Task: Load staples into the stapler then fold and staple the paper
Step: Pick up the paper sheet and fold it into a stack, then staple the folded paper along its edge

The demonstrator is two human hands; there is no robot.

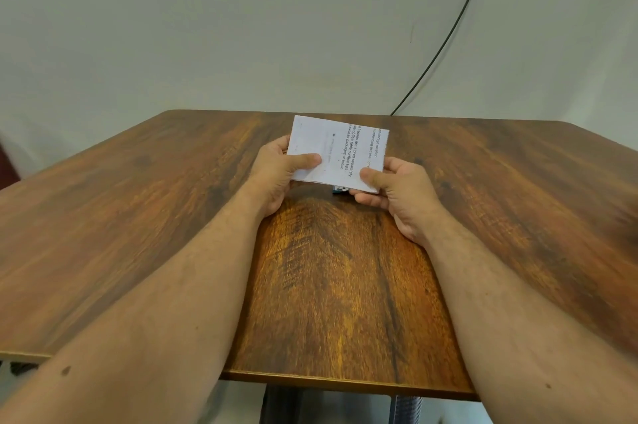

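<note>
A folded white sheet of paper (340, 151) with printed text is held above the middle of the wooden table (331, 285). My left hand (281, 174) grips its left near corner, thumb on top. My right hand (397, 194) pinches its right near corner, thumb on top and fingers beneath. Just under the paper's near edge a small blue object (339, 190) peeks out, mostly hidden by the sheet; I cannot tell if it is the stapler. No staples are visible.
A black cable (448, 33) runs down the pale wall to the table's far edge. The table's near edge (345, 384) lies just below my forearms, with a table leg under it.
</note>
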